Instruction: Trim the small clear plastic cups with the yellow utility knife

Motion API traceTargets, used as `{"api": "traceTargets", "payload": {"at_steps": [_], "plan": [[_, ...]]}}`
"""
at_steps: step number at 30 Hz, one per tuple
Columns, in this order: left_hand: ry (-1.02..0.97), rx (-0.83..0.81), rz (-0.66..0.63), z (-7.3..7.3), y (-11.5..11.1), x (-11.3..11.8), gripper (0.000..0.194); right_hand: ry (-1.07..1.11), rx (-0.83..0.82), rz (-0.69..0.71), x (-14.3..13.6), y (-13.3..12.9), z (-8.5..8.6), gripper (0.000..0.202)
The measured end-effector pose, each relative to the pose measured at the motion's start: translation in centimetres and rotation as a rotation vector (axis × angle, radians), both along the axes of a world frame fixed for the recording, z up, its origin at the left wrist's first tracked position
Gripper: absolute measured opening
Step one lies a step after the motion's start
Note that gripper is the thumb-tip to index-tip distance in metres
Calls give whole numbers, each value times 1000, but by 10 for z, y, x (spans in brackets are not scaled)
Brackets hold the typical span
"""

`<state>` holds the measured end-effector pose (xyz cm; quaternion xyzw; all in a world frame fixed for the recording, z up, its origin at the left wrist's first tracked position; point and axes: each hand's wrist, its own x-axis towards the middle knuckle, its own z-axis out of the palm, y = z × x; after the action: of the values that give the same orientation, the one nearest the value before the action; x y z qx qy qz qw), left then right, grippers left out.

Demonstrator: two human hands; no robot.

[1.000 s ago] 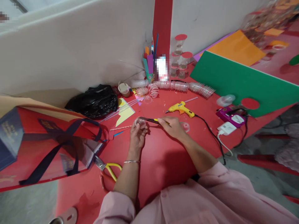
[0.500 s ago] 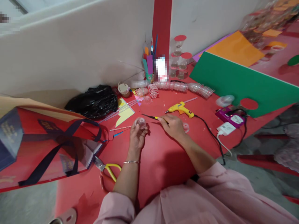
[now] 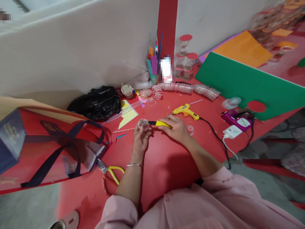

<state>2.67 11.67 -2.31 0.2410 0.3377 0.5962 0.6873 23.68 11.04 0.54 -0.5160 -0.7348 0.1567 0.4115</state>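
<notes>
My left hand (image 3: 141,140) grips a small clear plastic cup or lid (image 3: 144,126) with its fingers curled around it. My right hand (image 3: 175,128) is closed on a yellow and black utility knife (image 3: 160,123). The knife's blade reaches over the clear piece; whether it touches the plastic I cannot tell. Behind my right hand lies a yellow hot glue gun (image 3: 186,111). A clear plastic disc (image 3: 190,129) rests on the red table beside that hand. To the left of my left hand is a striped stick (image 3: 123,130).
Yellow-and-red-handled scissors (image 3: 113,175) lie near my left forearm, by a red gift bag (image 3: 47,140). Stacked clear cups (image 3: 176,88), a black plastic bag (image 3: 95,103) and yellow paper (image 3: 128,116) line the back. A purple power strip (image 3: 235,119) with cables and a green board (image 3: 247,86) are at right.
My right hand has turned the utility knife so its flat side shows, and its blade has come left over the clear plastic piece. My left hand has stayed nearly still.
</notes>
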Motion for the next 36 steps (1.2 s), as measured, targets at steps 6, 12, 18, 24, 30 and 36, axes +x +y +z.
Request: {"api": "traceTargets", "payload": {"at_steps": [6, 12, 18, 24, 30, 36], "plan": [[-5, -11, 5, 1, 0, -1, 50, -30, -1, -24, 3, 1, 0, 41], [2, 0, -8, 3, -1, 0, 58, -66, 51, -2, 1, 1, -2, 40], [13, 3, -7, 5, 0, 1, 57, -135, 106, -32, 5, 6, -8, 37], [11, 21, -21, 3, -1, 1, 54, -114, 169, -76, 5, 6, -7, 35], [-21, 4, -18, 1, 0, 0, 49, -155, 138, -12, 3, 4, -10, 34], [-24, 25, -42, 2, 0, 0, 50, -159, 181, -143, 8, 7, -12, 35]]}}
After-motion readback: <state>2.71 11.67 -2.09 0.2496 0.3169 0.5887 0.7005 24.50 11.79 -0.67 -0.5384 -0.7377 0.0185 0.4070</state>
